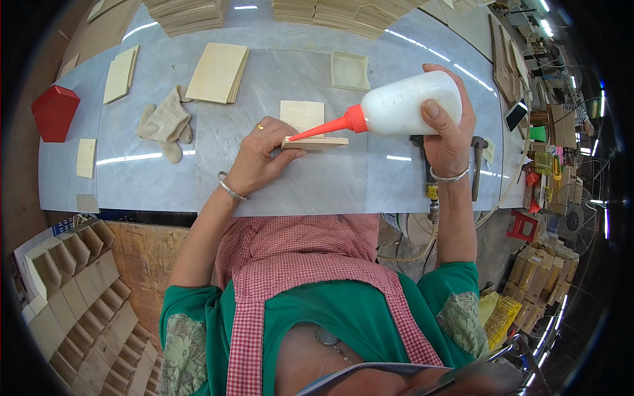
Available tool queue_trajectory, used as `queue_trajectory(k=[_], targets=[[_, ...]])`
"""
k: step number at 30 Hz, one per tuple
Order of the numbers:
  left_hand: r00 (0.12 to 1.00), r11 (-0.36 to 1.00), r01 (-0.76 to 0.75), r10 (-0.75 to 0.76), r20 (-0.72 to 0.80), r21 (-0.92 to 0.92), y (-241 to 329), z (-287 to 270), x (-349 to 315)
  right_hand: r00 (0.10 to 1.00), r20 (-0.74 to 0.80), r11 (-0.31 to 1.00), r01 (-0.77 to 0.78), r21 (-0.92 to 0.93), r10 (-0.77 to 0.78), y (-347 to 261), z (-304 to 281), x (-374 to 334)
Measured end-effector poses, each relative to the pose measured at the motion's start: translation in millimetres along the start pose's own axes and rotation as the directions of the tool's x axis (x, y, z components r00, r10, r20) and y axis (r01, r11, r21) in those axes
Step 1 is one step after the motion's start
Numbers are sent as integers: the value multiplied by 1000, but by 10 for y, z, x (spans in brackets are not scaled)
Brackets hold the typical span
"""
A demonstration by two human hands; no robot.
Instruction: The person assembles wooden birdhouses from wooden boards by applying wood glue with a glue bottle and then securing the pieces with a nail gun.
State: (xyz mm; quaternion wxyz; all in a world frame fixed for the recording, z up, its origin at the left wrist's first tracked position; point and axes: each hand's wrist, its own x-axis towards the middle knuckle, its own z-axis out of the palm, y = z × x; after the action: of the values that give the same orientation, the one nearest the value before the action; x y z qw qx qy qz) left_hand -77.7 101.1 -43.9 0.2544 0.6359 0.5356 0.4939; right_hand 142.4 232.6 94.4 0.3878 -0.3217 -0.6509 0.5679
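Note:
My right hand (452, 129) is wrapped round a white glue bottle (403, 105), tipped sideways so its long red nozzle (323, 127) points left and down. The nozzle's tip meets the left end of a narrow, pale wooden piece (330, 142). That piece is gripped at its left end by the fingers and thumb of my left hand (263, 157). Just behind it is a small, pale wooden board (302, 113); whether the two touch, I cannot tell.
Around the grey table (264, 191) are a cream tray (350, 70), thin wooden boards (216, 72), a knitted glove (166, 122) and a red five-sided block (55, 113). Board stacks (337, 16) line the back. A phone (516, 115) and tool (478, 168) lie right. Open wooden boxes (79, 290) stand lower left.

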Motion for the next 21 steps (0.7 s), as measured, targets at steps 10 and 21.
queue_trajectory(k=[10, 21], targets=[[1000, 1000, -7, 7, 10, 3, 18, -2, 10, 998, -45, 999, 37, 30, -36, 2, -218, -58], [998, 999, 34, -34, 46, 10, 34, -26, 12, 992, -121, 1000, 15, -2, -15, -24, -518, -199]])
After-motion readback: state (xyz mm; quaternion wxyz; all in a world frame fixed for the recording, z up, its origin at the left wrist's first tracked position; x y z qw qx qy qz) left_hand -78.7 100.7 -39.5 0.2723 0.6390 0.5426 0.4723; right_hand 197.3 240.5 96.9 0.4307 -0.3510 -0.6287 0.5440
